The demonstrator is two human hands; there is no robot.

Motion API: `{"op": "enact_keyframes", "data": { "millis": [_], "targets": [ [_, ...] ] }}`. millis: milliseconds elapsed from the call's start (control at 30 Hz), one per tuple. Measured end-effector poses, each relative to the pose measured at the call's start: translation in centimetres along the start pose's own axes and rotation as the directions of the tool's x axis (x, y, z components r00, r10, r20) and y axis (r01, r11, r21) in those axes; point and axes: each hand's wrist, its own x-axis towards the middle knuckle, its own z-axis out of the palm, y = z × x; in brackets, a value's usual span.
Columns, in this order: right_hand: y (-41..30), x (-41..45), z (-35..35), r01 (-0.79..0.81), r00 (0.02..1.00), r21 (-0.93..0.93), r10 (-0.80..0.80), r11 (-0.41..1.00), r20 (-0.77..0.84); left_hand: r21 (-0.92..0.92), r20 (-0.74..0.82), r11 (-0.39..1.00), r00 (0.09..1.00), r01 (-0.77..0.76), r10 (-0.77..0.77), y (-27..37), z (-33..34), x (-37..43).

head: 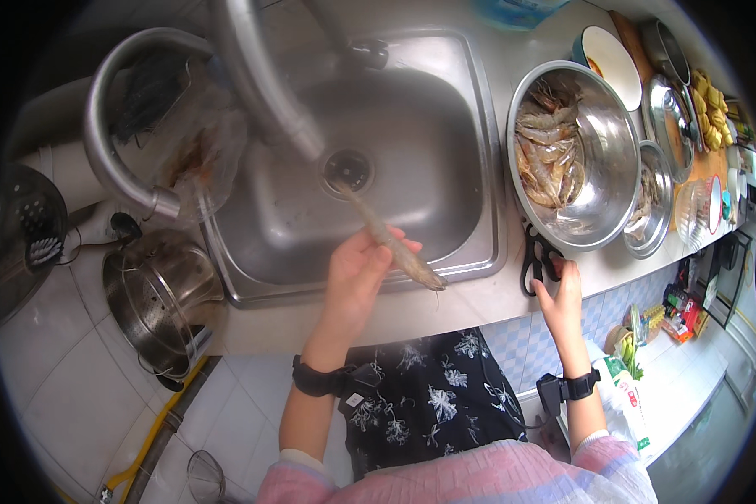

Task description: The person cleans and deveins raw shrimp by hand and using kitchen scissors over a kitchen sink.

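A raw shrimp (394,247) lies across the fingers of my left hand (357,268), over the near edge of the steel sink (277,236). My right hand (561,286) is at the black handles of a pair of scissors (533,257) on the counter, its fingertips at the handle loops; whether they grip is unclear. The scissors' blades are hidden, beside or under the rim of a large steel bowl (611,189), which holds several raw shrimp (548,151). Behind it to the right, a smaller steel bowl (656,233) holds more shrimp or shrimp parts.
The curved faucet (271,94) reaches over the sink. A clear plastic bag (217,170) with brownish residue hangs left of the sink, near a steel strainer pot (157,302). A white-lined bowl (611,57), a glass lid (668,120) and ginger (709,110) stand at the right.
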Motion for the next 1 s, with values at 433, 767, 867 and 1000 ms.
{"op": "enact_keyframes", "data": {
  "millis": [433,767,867,1000],
  "targets": [
    [-1.2,-2.9,-5.7,-0.379,0.870,0.450,0.147,0.808,0.470,0.104,0.007,0.995,1.000,-0.007,0.007,0.3,-0.6,0.1],
    [-7.0,-1.4,-10.2,-0.788,0.343,0.492,-0.399,0.370,0.850,0.223,0.043,0.972,0.997,-0.079,0.071,0.9,-0.5,0.2],
    [-7.6,-0.9,-10.1,-0.810,0.269,0.449,-0.441,0.377,0.856,0.188,0.058,0.979,0.996,-0.083,0.073,1.2,-0.1,0.2],
    [-8.6,-0.4,-10.2,-0.811,0.229,0.431,-0.464,0.396,0.856,0.157,0.070,0.986,0.996,-0.063,0.052,1.9,0.0,0.2]
  ]
}}
